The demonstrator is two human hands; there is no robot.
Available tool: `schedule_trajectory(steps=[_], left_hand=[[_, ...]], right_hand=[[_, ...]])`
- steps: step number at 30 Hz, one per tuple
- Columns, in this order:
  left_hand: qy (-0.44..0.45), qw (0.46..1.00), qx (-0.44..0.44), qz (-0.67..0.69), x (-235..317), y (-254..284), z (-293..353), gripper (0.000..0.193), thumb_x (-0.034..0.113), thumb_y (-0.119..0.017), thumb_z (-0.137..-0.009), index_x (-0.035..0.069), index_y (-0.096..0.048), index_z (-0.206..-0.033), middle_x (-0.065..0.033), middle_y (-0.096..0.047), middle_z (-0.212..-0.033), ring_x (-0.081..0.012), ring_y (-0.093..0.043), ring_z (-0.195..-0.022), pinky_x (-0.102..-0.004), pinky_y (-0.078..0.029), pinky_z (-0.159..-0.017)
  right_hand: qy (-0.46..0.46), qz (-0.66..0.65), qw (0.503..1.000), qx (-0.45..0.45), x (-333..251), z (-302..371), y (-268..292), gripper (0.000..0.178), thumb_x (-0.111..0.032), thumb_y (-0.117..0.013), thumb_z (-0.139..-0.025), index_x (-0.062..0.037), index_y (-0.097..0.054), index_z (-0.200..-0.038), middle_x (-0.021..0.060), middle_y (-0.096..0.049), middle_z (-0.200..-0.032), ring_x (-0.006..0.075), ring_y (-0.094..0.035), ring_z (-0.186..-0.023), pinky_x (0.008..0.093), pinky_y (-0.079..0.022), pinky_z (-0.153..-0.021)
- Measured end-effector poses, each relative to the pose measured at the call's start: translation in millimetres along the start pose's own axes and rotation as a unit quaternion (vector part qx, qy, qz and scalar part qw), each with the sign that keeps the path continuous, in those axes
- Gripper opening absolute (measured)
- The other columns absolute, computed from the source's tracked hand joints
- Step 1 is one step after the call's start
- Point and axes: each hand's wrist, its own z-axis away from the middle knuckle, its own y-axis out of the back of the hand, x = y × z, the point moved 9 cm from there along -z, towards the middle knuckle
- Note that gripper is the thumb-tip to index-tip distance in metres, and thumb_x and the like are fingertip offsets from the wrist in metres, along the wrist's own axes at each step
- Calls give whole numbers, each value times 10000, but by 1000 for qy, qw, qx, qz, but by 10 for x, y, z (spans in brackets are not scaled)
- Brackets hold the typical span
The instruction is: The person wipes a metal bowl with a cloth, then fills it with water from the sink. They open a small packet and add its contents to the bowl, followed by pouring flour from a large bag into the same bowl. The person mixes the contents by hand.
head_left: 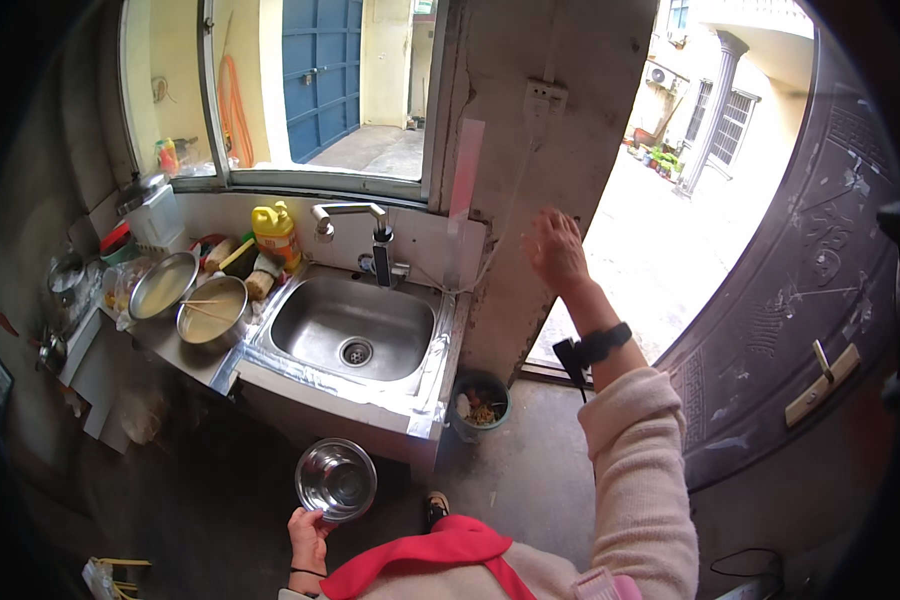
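Note:
My left hand [308, 540] grips the near rim of a shiny steel bowl [336, 480], low down in front of the sink counter. Whether the bowl holds any liquid, I cannot tell from its reflections. Raised to the right, my right hand [555, 248] is open beside the wall and doorway, its fingers stretched out with no object visible in them. A black band with a small dark device sits on the right wrist. Between the hands and the window is a steel sink [352, 325], with a chrome tap [378, 250] behind it.
Two metal bowls [213, 312] of pale liquid stand left of the sink, chopsticks across one. A yellow jug [276, 238] and brushes [261, 277] are behind them. A waste bucket [481, 402] sits on the floor at the counter's right. The dark door [770, 290] stands open.

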Motion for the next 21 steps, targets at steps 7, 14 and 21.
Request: schedule_trajectory(steps=[7, 14, 21], left_hand=[[-54, 995, 77, 23, 502, -565, -557, 134, 9, -512, -677, 34, -503, -808, -80, -584, -764, -189, -594, -619, -291, -515, -513], [-49, 997, 58, 14, 607, -923, -1181, 137, 10, -496, -679, 31, -499, -815, -83, -577, -780, -197, -599, -641, -302, -526, -546], [-26, 1000, 8, 11, 575, -1355, -1663, 125, 12, -505, -676, 24, -490, -800, -91, -568, -783, -213, -596, -662, -338, -534, -568]], right_hand=[[30, 119, 990, 75, 892, -1581, -798, 276, -166, -526, -773, 11, -465, -977, 209, -428, -1134, 358, -401, -1086, 442, -277, -977], [60, 146, 978, 134, 1020, -1733, -930, 301, -168, -535, -770, 25, -440, -980, 238, -362, -1215, 393, -339, -1149, 479, -227, -1010], [84, 107, 982, 128, 972, -1729, -894, 281, -106, -570, -737, 4, -397, -929, 232, -369, -1186, 385, -330, -1164, 506, -240, -996]])
